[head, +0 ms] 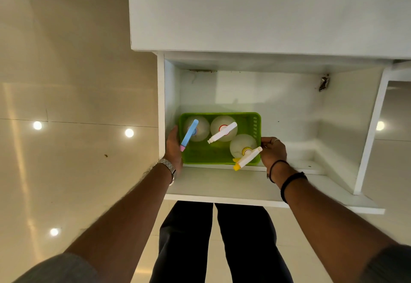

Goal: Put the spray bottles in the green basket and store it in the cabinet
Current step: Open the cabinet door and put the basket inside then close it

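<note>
A green basket (206,157) sits on the floor of the open white cabinet (289,113), toward its left side. Three clear spray bottles stand in it: one with a blue head (189,134) at the left, one with a white head (223,132) in the middle, one with a white and yellow head (245,156) at the front right. My left hand (174,147) grips the basket's left wall. On the right wall, my right hand (273,151) holds the rim with its fingers curled over.
The cabinet's left side panel (161,104) stands close to my left hand. Its open door (369,131) hangs at the right. A white countertop (266,9) overhangs above. My dark trousers (218,242) and the glossy tiled floor (66,104) lie below.
</note>
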